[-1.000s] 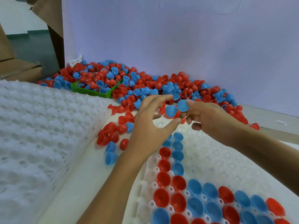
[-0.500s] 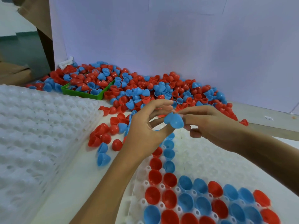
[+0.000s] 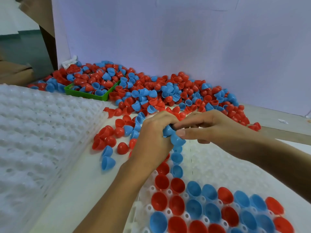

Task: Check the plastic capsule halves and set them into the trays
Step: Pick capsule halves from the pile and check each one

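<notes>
- At frame centre, the left hand (image 3: 155, 137) and right hand (image 3: 208, 130) together pinched blue halves (image 3: 176, 139) just above the tray (image 3: 218, 163).
- Doing it well probably meant separating the halves, checking each rim, then seating it open side up in the next free socket.
- No brand, label or writing was readable.
</notes>
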